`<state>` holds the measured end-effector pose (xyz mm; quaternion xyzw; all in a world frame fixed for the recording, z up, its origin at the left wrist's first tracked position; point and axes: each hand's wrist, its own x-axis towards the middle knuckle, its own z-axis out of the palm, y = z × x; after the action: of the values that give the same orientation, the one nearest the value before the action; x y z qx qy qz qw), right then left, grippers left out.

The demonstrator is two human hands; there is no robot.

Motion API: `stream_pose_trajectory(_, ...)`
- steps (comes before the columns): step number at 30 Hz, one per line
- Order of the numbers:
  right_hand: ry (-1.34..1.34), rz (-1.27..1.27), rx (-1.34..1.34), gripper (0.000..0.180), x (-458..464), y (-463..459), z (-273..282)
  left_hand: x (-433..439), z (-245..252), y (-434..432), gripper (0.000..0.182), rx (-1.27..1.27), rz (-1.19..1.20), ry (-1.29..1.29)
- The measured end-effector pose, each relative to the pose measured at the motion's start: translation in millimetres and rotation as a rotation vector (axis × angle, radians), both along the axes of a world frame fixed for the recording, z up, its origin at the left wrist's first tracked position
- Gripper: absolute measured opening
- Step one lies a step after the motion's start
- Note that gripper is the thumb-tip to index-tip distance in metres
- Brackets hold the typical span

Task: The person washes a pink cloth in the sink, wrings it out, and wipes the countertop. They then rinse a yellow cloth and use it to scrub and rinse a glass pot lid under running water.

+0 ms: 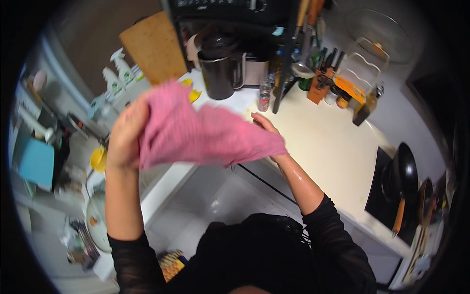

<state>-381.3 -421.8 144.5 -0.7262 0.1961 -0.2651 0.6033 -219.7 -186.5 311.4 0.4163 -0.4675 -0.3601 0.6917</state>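
A pink cloth (205,136) is stretched in the air between my hands, blurred by motion. My left hand (126,132) grips its left end, with the fingers partly behind the fabric. At the other end, the cloth narrows into folds over my right hand (265,123). It hides most of that palm, while some fingertips stick out above it. My right forearm looks wet. Both hands are raised in front of the counter corner.
A white countertop (323,139) runs to the right, towards pans (404,172) on a black cooktop. Behind stand a dark pitcher (218,77), small cans (264,99), a knife block (318,86) and a wooden cutting board (156,47). A yellow cup (98,159) and glass lid (96,220) are left.
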Motion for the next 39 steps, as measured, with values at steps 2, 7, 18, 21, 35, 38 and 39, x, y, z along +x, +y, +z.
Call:
stream_pose_trajectory(2,-0.296,0.162,0.199,0.077,-15,20,10,-9,-8,6,0.047,0.064,-0.150,-0.235)
stream_pose_trajectory(7,-0.267,0.425,-0.247,0.057,-96,107,26,-50,-47,-18,0.047,0.326,-0.744,-0.325)
stream_pose_trajectory(18,0.325,-0.702,-0.175,0.021,-345,339,65,-248,-74,-20,0.050,-0.067,-1.301,-0.654)
stream_pose_trajectory(21,0.549,-0.900,-0.298,0.025,-404,400,58,-323,-79,11,0.061,-0.527,-0.914,-1.324)
stream_pose_trajectory(35,0.702,-1.356,0.187,0.024,-691,549,17,-635,-129,27,0.019,-0.177,-1.203,-0.967)
stream_pose_trajectory(38,0.203,-1.507,0.369,0.025,-713,520,9,-683,-156,32,0.028,0.233,-1.122,-0.639)
stream_pose_trajectory(39,-0.018,-1.555,0.452,0.026,-715,505,7,-697,-164,39,0.029,0.431,-1.146,-0.384)
